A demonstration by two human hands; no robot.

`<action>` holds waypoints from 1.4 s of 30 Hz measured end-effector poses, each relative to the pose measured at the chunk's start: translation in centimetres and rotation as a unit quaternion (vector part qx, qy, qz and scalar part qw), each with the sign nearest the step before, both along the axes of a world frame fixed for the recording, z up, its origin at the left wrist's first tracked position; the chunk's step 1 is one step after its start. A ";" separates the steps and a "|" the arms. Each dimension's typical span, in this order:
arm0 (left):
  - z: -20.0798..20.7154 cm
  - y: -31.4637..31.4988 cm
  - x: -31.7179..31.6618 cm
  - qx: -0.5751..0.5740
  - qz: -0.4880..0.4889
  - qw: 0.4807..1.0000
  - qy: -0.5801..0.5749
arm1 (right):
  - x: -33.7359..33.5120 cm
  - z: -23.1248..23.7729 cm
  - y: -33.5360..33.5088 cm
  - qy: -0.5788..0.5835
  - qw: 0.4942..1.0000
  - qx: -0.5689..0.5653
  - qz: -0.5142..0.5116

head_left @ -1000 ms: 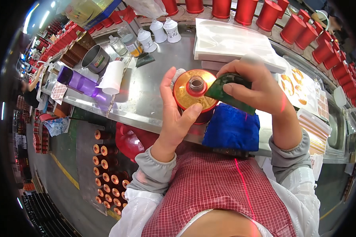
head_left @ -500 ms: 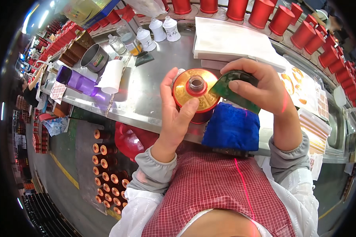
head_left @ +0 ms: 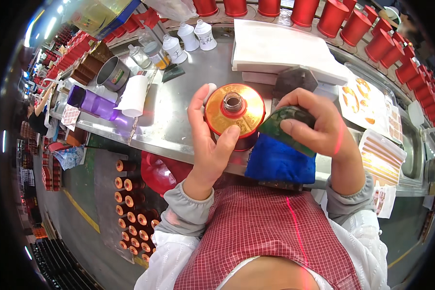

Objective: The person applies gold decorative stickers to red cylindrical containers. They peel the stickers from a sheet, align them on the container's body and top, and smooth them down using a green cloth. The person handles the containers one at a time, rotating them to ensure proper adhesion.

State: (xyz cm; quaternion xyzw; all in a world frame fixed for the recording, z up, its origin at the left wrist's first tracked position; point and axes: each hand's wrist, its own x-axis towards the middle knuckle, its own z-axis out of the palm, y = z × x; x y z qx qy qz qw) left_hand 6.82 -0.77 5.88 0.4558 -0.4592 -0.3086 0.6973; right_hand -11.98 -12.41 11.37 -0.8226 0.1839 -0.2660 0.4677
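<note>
My left hand point(head_left: 209, 140) grips a round spool point(head_left: 234, 113) with a shiny gold top face, a red side and a dark centre hole; thumb and fingers wrap its rim. My right hand point(head_left: 314, 123) holds a dark green scouring pad point(head_left: 280, 125) pressed against the spool's right edge. Below the pad a blue cloth point(head_left: 278, 162) lies on the front edge of the steel bench point(head_left: 179, 121).
A stack of white sheets point(head_left: 280, 48) lies behind the spool. Small white bottles point(head_left: 195, 36), a grey tin point(head_left: 112, 73), a white paper cup point(head_left: 133, 94) and a purple bottle point(head_left: 94, 102) stand left. Red cones point(head_left: 353, 21) line the back. Several orange spools point(head_left: 135, 217) stand below on the floor.
My right hand with the green pad has slid down the spool's right rim, from its upper right edge toward the lower right. The left hand keeps its hold.
</note>
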 end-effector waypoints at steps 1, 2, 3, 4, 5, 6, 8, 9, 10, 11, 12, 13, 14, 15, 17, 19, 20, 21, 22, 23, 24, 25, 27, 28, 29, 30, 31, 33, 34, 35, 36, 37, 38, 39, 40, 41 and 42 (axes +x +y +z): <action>-0.1 0.0 -0.1 -0.008 0.002 1.000 -0.001 | 0.1 0.2 0.4 0.007 1.000 0.020 -0.004; -0.2 0.1 -0.2 -0.016 0.003 1.000 -0.003 | 0.3 0.7 0.9 0.013 0.999 0.041 -0.008; -0.4 0.1 -0.2 -0.024 0.004 1.000 -0.005 | 0.4 0.9 1.2 0.019 0.998 0.062 -0.011; -0.7 0.2 -0.2 -0.036 0.020 0.999 -0.026 | 0.5 0.4 1.3 -0.004 0.998 0.060 -0.018; -1.1 0.1 -0.1 -0.048 0.034 0.997 -0.046 | 0.3 0.3 1.3 -0.007 0.999 0.045 -0.017; -1.4 0.2 0.0 -0.060 0.049 0.995 -0.065 | 0.0 0.1 1.3 -0.009 0.999 0.030 -0.015; -1.8 0.4 0.6 -0.069 0.057 0.986 -0.141 | -0.1 -0.2 1.4 -0.011 1.000 0.025 -0.014; -2.0 0.5 0.8 -0.073 0.061 0.979 -0.178 | -0.1 -0.4 1.6 -0.009 0.999 0.034 -0.014; -2.2 0.6 0.8 -0.070 0.069 0.974 -0.204 | -0.1 -0.5 1.7 -0.008 0.999 0.043 -0.015; -2.6 0.9 0.8 -0.067 0.077 0.967 -0.231 | 0.1 -0.7 1.8 -0.019 0.999 0.047 -0.020; -2.7 1.1 0.8 -0.065 0.085 0.960 -0.258 | 0.3 -0.8 1.9 -0.031 0.998 0.052 -0.024; -2.6 1.1 0.7 -0.067 0.110 0.940 -0.316 | 0.4 -1.0 1.9 -0.042 0.997 0.056 -0.028; -2.3 1.1 0.5 -0.069 0.135 0.916 -0.371 | 0.3 -1.1 1.9 -0.045 0.996 0.071 -0.031; -1.6 0.9 0.2 -0.075 0.154 0.899 -0.404 | 0.1 -1.3 1.8 -0.047 0.995 0.085 -0.034; -1.0 0.7 -0.3 -0.085 0.173 0.883 -0.427 | 0.1 -1.5 1.8 -0.071 0.989 0.109 -0.063; -1.3 0.5 -0.4 -0.085 0.171 0.895 -0.404 | 0.2 -1.5 2.0 -0.114 0.979 0.127 -0.115; -1.4 0.5 -0.5 -0.081 0.171 0.902 -0.389 | 0.0 -1.9 1.8 -0.085 0.984 0.086 -0.133; -1.5 0.8 -0.6 -0.068 0.170 0.912 -0.366 | 0.2 -2.2 1.9 -0.087 0.987 0.029 -0.134; -1.6 1.0 -0.7 -0.056 0.170 0.922 -0.343 | 0.5 -2.6 1.9 -0.089 0.987 -0.027 -0.135; -1.7 1.2 -0.8 -0.039 0.163 0.927 -0.335 | 0.8 -3.2 1.9 -0.091 0.983 -0.085 -0.136; -1.9 1.4 -0.8 -0.023 0.157 0.932 -0.326 | 0.9 -4.1 1.8 -0.115 0.981 -0.122 -0.098; -1.8 1.5 -0.9 -0.012 0.153 0.934 -0.324 | 1.0 -4.4 1.9 -0.095 0.980 -0.149 -0.088; -1.8 1.7 -0.9 0.007 0.151 0.934 -0.325 | 1.4 -4.7 2.3 -0.055 0.976 -0.201 -0.065; -1.8 1.8 -0.8 0.007 0.148 0.934 -0.325 | 1.8 -5.0 2.4 -0.069 0.968 -0.235 -0.058; -1.8 1.9 -0.8 0.007 0.144 0.935 -0.325 | 1.9 -5.1 2.5 -0.069 0.968 -0.236 -0.059; -2.1 1.9 -0.8 0.000 0.137 0.937 -0.321 | 1.9 -5.2 2.6 -0.070 0.967 -0.237 -0.060; -2.2 1.7 -0.7 -0.033 0.130 0.946 -0.294 | 2.0 -5.2 2.7 -0.071 0.967 -0.237 -0.062; -2.1 0.5 -0.6 -0.126 0.111 0.962 -0.217 | 2.0 -5.2 2.7 -0.073 0.967 -0.238 -0.057; -1.9 0.1 -0.6 -0.185 0.100 0.964 -0.164 | 2.0 -5.2 2.7 -0.074 0.967 -0.238 -0.055; -1.6 0.0 -0.8 -0.156 0.100 0.976 -0.116 | 2.0 -5.1 2.7 -0.074 0.967 -0.238 -0.056; -1.2 0.0 -1.0 -0.127 0.100 0.984 -0.068 | 2.0 -5.1 2.7 -0.074 0.967 -0.238 -0.058; -1.0 0.0 -1.0 -0.098 0.099 0.990 -0.019 | 2.0 -5.1 2.8 -0.074 0.967 -0.238 -0.060; -1.4 0.0 -0.8 -0.091 0.078 0.993 -0.018 | 2.0 -5.1 2.8 -0.073 0.967 -0.237 -0.061; -1.8 -0.1 -0.5 -0.082 0.056 0.995 -0.015 | 2.0 -5.1 2.9 -0.073 0.967 -0.235 -0.063; -1.8 0.0 -0.5 -0.064 0.078 0.993 -0.067 | 2.1 -5.1 2.9 -0.072 0.967 -0.234 -0.064; -1.7 -0.1 -0.6 -0.044 0.096 0.987 -0.119 | 2.0 -5.2 2.9 -0.075 0.967 -0.233 -0.064; -1.3 0.0 -0.9 -0.050 0.071 0.993 -0.074 | 2.0 -5.2 2.9 -0.077 0.967 -0.233 -0.064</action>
